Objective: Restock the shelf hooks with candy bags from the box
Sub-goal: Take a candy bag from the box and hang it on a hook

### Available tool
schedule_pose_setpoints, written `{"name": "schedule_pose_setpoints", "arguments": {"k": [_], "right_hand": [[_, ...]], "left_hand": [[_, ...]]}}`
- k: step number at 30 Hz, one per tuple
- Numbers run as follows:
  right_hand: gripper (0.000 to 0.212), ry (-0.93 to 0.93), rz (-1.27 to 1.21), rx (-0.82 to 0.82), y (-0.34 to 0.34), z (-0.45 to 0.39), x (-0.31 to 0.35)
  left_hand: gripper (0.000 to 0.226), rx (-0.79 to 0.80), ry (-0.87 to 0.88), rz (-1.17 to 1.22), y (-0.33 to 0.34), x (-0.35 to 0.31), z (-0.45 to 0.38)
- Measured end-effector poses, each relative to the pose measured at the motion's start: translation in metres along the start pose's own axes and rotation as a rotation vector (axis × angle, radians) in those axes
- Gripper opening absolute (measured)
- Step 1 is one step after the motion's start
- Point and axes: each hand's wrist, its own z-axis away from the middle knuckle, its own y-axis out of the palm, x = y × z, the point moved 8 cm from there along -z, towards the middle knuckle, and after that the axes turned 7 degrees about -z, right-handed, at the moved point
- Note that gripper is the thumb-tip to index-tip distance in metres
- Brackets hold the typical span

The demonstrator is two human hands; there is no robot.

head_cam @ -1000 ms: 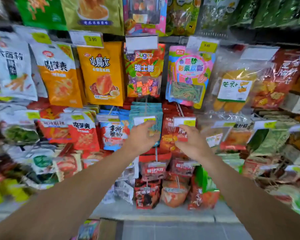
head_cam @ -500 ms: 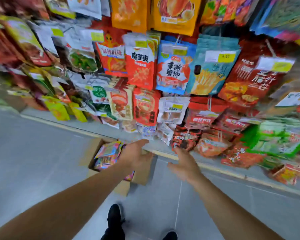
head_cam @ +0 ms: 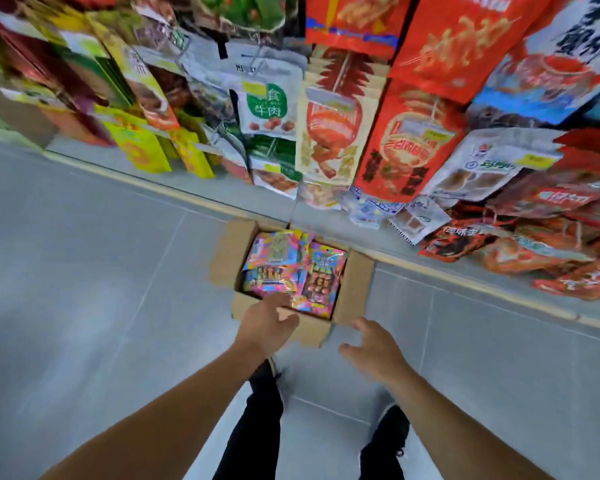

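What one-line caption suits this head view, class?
Both hands, left and right, reach toward an open cardboard box of candy bags on the floor.

One cardboard box (head_cam: 352, 289) is seen on the floor. Two hands, the left hand (head_cam: 265, 325) and the right hand (head_cam: 374, 348), are counted. Two black shoes (head_cam: 383, 434) are seen below.

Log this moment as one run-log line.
phase: reaching into box | left hand: open, over near edge of cardboard box | right hand: open, empty | candy bags: in box | box: on floor by shelf
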Motion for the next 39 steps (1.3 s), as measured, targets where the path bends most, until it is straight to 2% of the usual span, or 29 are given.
{"name": "schedule_pose_setpoints", "arguments": {"k": [7, 17, 19, 23, 27, 31, 33, 35, 39], "right_hand": [[0.057, 0.119, -0.108, 0.053, 0.056, -0.090, -0.002], [0.059, 0.239, -0.124, 0.065, 0.106, -0.241, -0.096], [0.054, 0.244, -0.115, 0.052, 0.110, -0.266, -0.109], [0.030, 0.216, -0.123, 0.035, 0.124, -0.321, -0.132], [0.037, 0.225, -0.214, 0.002, 0.145, -0.368, -0.162], [0.030, 0.206, -0.318, -0.070, 0.155, -0.392, -0.180], [0.026, 0.208, -0.378, -0.096, 0.156, -0.399, -0.187], [0.025, 0.230, -0.434, -0.135, 0.154, -0.402, -0.199], [0.023, 0.292, -0.586, -0.272, 0.140, -0.398, -0.212]], "left_hand": [[0.051, 0.057, -0.119, 0.125, 0.011, 0.064, -0.078], [0.040, 0.101, -0.182, 0.097, 0.111, 0.127, -0.216], [0.035, 0.092, -0.190, 0.102, 0.131, 0.137, -0.241], [0.011, 0.072, -0.188, 0.090, 0.179, 0.157, -0.304], [0.028, 0.127, -0.255, 0.183, 0.230, 0.178, -0.356], [0.021, 0.138, -0.309, 0.237, 0.268, 0.188, -0.377], [0.015, 0.083, -0.268, 0.130, 0.271, 0.185, -0.382], [0.014, 0.103, -0.212, 0.100, 0.278, 0.172, -0.382], [0.022, 0.108, -0.171, 0.303, 0.279, 0.158, -0.374]]}}
